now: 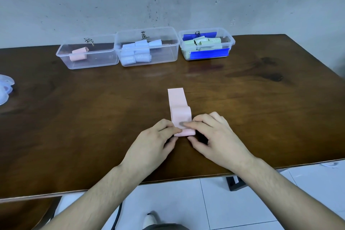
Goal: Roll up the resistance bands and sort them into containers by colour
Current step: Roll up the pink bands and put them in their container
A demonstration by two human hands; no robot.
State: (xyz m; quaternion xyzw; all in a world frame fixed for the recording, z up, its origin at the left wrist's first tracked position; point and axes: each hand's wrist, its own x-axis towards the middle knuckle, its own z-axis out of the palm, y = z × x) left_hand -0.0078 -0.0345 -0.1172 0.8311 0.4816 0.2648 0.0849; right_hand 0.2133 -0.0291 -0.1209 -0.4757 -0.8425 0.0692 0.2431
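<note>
A pink resistance band (177,101) lies flat on the brown table, its near end rolled up. My left hand (151,144) and my right hand (214,138) both pinch that rolled end from either side. Along the wall stand three clear containers: the left container (74,62) holds one pink roll (79,54), the middle container (168,50) holds several light blue rolls (134,53), and the right container (230,41) holds several green rolls (203,43) and blue clips.
A clear plastic lid or bag (4,89) lies at the table's left edge. The table's front edge (168,180) runs just below my wrists, with white floor tiles beneath. The grey wall stands right behind the containers.
</note>
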